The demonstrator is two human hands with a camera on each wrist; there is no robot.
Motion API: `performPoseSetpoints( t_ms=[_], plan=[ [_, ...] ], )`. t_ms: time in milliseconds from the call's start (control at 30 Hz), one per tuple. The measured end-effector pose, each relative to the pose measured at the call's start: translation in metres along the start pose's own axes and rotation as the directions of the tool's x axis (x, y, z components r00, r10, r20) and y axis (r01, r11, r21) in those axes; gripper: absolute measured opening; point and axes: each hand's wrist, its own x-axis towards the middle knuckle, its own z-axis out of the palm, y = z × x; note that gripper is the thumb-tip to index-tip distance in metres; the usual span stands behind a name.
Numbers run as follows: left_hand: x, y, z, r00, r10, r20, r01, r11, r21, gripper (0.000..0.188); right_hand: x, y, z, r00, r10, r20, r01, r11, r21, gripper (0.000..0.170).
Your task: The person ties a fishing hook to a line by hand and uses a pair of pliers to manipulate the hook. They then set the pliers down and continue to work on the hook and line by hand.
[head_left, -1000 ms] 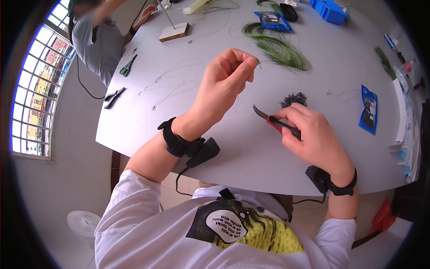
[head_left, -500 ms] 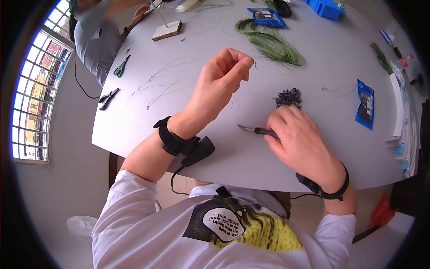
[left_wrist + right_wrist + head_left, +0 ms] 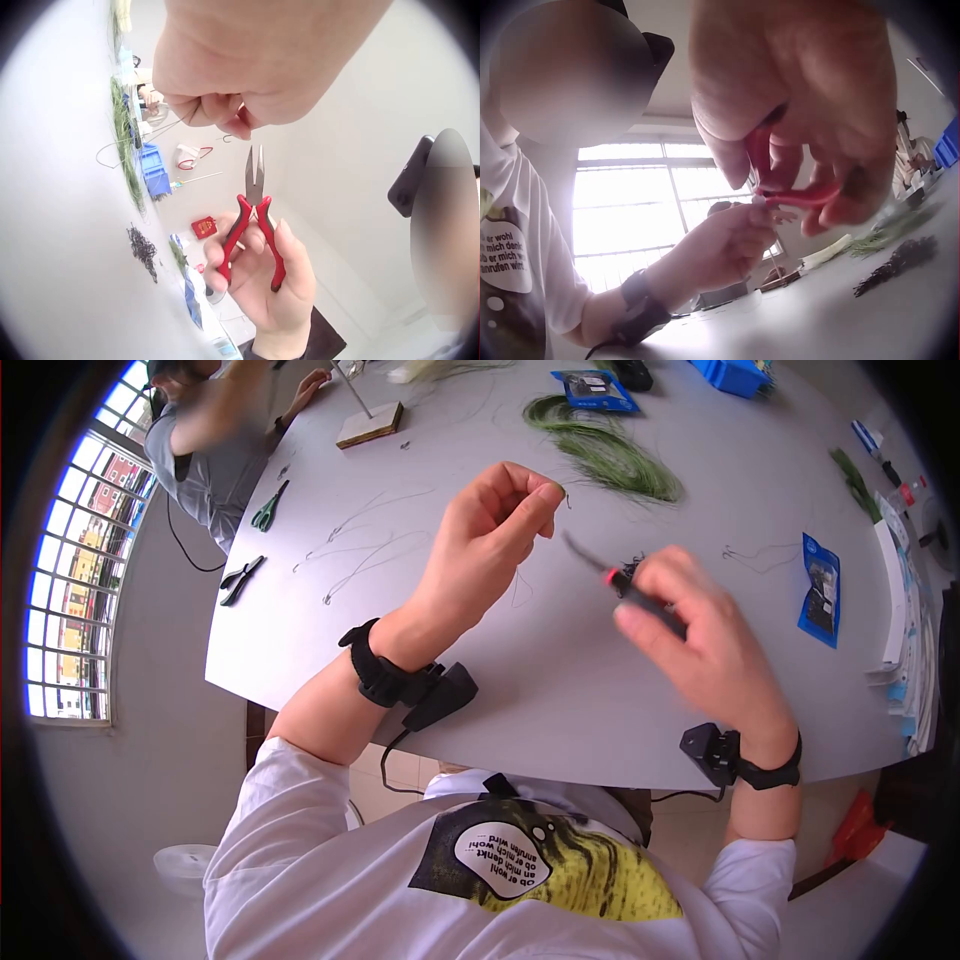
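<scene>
My left hand [image 3: 490, 550] is raised over the table, thumb and forefinger pinching a small fishhook [image 3: 226, 139] whose bend sticks out past the fingertips. A thin line [image 3: 105, 155] trails from that hand in a loop. To the right, my right hand [image 3: 705, 640] holds needle-nose pliers [image 3: 256, 196] with red and black handles. In the left wrist view the handles are spread, and the plier tips stand slightly apart just below the left fingertips, close to the hook. A heap of black fishhooks [image 3: 142, 251] lies on the table, largely hidden behind my right hand in the head view.
Green line [image 3: 630, 465] lies in a hank beyond my hands. Blue packets [image 3: 820, 595] and a blue bin [image 3: 735, 377] stand around it. At left are green-handled scissors [image 3: 267, 512], black pliers [image 3: 240, 580] and hooks on lines [image 3: 328, 598]. Another person [image 3: 215, 470] sits at the far left.
My right hand first dipped toward the hook heap with the pliers, then came up, tilting their tips toward my left fingertips. My left hand keeps its pinch, almost still.
</scene>
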Motion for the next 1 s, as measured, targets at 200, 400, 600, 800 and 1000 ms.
performPoseSetpoints(
  t_ms=[200,400,600,800,1000],
  plan=[
    [-0.004,0.002,0.003,0.997,0.074,0.031,-0.077,0.993,0.089,0.016,0.014,0.018,-0.009,0.769,-0.473,-0.431,0.287,0.857,-0.428,0.021],
    [-0.005,0.003,0.005,0.993,0.115,0.041,-0.118,0.988,0.101,0.016,0.013,0.011,-0.004,0.757,-0.508,-0.410,0.283,0.822,-0.495,0.028],
    [-0.006,0.004,0.005,0.984,0.167,0.058,-0.174,0.973,0.150,0.015,0.013,0.011,-0.007,0.738,-0.549,-0.392,0.247,0.761,-0.600,0.034],
    [-0.007,0.003,0.005,0.984,0.153,0.091,-0.165,0.977,0.138,0.016,0.013,0.010,-0.006,0.742,-0.542,-0.395,0.234,0.761,-0.606,0.032],
    [-0.007,0.002,0.006,0.977,0.198,0.076,-0.209,0.962,0.176,0.015,0.014,0.010,-0.005,0.749,-0.528,-0.400,0.226,0.771,-0.595,0.031]
  ],
)
